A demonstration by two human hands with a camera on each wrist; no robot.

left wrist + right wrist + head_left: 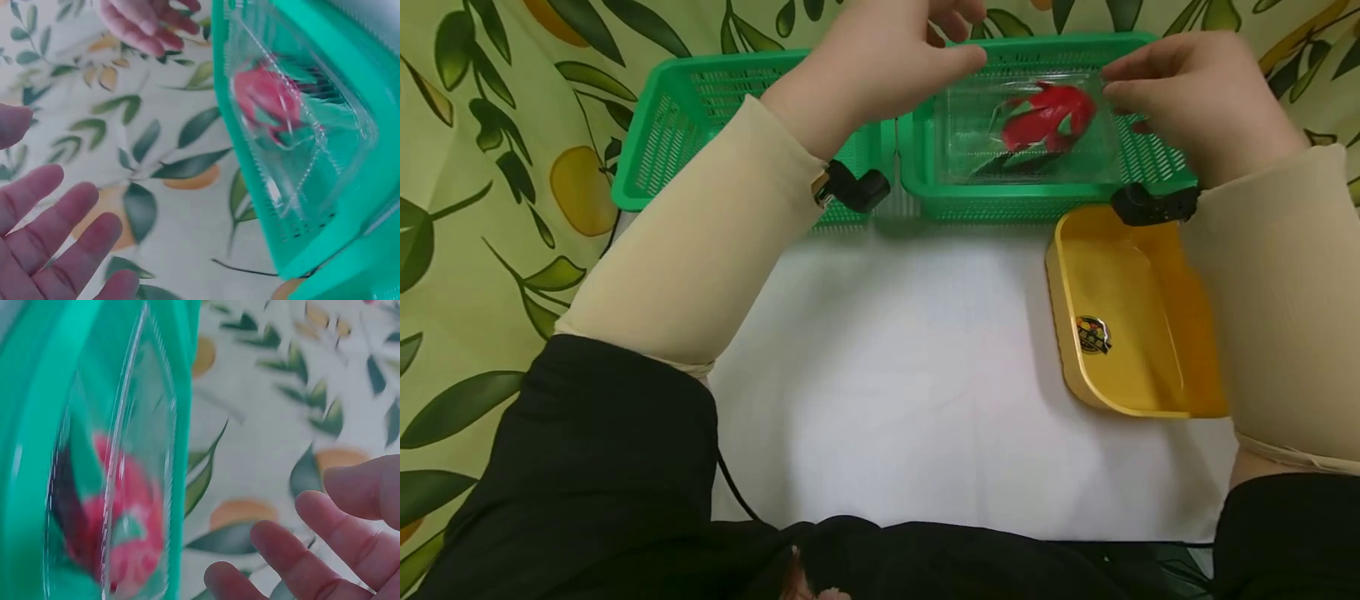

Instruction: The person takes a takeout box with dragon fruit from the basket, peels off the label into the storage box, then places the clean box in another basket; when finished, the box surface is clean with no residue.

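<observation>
A clear plastic box (958,137) lies in the right-hand green basket (1000,204). Through its transparent wall a glossy red item (1048,117) shows, with something dark beside it. My left hand (887,62) hovers over the back of the baskets, left of the box; in its wrist view the fingers (78,215) are spread, with nothing between them. To the right of the box is my right hand (1210,104), its fingertips near the box's right side in the head view. Its own wrist view has these fingers (281,550) apart and holding nothing.
Another green basket (640,137) stands to the left, side by side with the first. A yellow tray (1138,292) with a round sticker sits in front on the right, partly behind my right sleeve. White cloth (910,358) covers the table, and leaf-patterned fabric surrounds it.
</observation>
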